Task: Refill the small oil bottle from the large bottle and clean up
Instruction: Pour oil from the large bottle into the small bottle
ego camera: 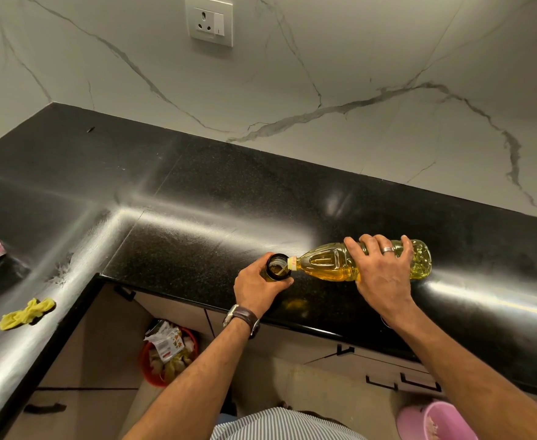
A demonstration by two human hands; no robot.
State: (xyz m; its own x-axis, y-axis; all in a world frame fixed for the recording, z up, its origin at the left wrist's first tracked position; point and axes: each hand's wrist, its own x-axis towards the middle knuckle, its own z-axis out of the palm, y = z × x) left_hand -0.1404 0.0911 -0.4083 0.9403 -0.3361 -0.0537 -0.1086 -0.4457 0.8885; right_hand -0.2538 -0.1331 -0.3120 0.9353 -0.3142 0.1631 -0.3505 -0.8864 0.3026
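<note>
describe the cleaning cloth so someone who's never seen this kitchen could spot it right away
Start at the black L-shaped countertop and follow its left arm toward the near edge. The yellow cloth lies there crumpled, far from both bottles. It is the only bright yellow, soft thing on that side.

Only unreadable red letters show on the large bottle's (330,265) neck.

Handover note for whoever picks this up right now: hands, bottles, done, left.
Left hand grips the small oil bottle, upright and open near the counter edge.
Right hand holds the large bottle tipped almost flat, its mouth at the small bottle's rim.
Done: both uncapped, oil pouring in.
Left: finish filling, stand the large bottle upright, cap both, wipe up. Yellow cloth lies on the left counter; caps not visible.
</note>
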